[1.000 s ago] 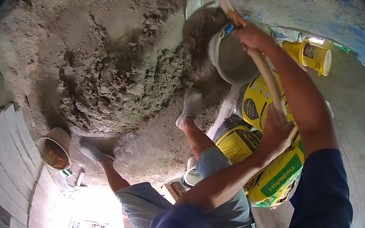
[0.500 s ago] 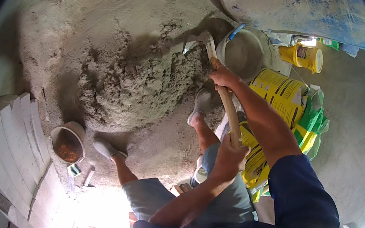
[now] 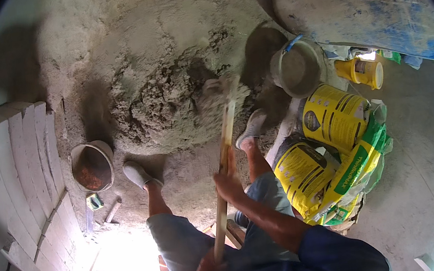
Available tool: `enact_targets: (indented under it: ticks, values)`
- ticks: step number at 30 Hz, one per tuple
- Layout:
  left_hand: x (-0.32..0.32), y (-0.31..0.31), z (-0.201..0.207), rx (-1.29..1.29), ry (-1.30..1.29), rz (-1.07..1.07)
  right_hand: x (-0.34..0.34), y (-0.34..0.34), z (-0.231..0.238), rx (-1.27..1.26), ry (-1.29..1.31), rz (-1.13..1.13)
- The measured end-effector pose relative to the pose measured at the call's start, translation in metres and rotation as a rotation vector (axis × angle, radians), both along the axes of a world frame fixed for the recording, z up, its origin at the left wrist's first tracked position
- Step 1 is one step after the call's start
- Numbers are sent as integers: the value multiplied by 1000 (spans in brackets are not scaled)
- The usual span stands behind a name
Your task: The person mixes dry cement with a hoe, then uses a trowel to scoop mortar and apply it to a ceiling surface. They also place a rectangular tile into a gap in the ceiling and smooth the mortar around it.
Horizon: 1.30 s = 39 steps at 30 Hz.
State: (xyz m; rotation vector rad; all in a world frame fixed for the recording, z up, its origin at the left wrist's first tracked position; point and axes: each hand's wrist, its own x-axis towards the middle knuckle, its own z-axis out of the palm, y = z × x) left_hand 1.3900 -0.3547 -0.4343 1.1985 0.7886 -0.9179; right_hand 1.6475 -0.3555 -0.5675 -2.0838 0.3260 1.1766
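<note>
Both my hands grip the wooden handle of a hoe (image 3: 223, 176), which slants from my waist up to the mortar. My left hand (image 3: 210, 268) is closed round the handle's lower end, close to my body. Farther up, my right hand (image 3: 229, 187) wraps round the middle of the handle. The hoe's head is blurred at the right side of a heap of wet grey mortar (image 3: 164, 109), its blade mostly hidden there. My feet in grey shoes stand along the heap's near edge.
A bucket (image 3: 296, 67) with a blue-gripped handle stands right of the heap, a brownish bucket (image 3: 93, 166) left of it. Yellow bags (image 3: 335, 117) lie at the right. Pale blocks (image 3: 17, 161) are stacked left. A handsaw (image 3: 92, 205) and hammer (image 3: 113, 209) lie below the left bucket.
The hoe has been drawn toward me and leftward, its head now in the mortar. My right hand has come down and left; my left hand has dropped toward my waist.
</note>
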Motion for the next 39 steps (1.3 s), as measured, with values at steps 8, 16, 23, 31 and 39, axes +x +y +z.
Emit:
enact_targets:
  ticks: [8,16,23,31,39]
  values:
    - [158,57,-73,421,-91,-79,148,57,-46,456,-100,-277]
    - [391,177,-195,820,-225,-286,365,166,-173,395,-31,-364]
    - [335,161,-253,586,-225,-234,305,151,-235,30,-265,-98]
    - [117,81,-185,419,-287,-97,91,52,-177,-217,-189,-99]
    - [65,-6,-68,45,82,-221,-3,-49,-56,-36,330,-345]
